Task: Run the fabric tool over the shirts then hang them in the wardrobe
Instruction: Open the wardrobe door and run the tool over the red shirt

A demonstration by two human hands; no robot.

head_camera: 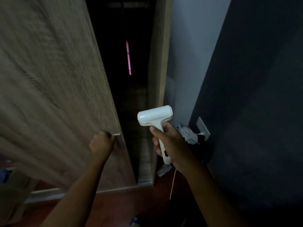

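Gripping the handle (118, 140) of the wardrobe door (57, 95) with the left hand (101, 143); holding the lint roller (155, 116) by its stem, head up, in the right hand (170, 145), just before the dark gap. Could bump the roller on the door edge when swinging wider — too near. No shirts to see; inside almost black, only a pink strip (128, 58) — hard to identify.

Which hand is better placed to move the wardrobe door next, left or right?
Left, probably. The left hand grips the metal handle on the wardrobe door, while the right hand is full, wrapped round the white fabric tool beside the opening.
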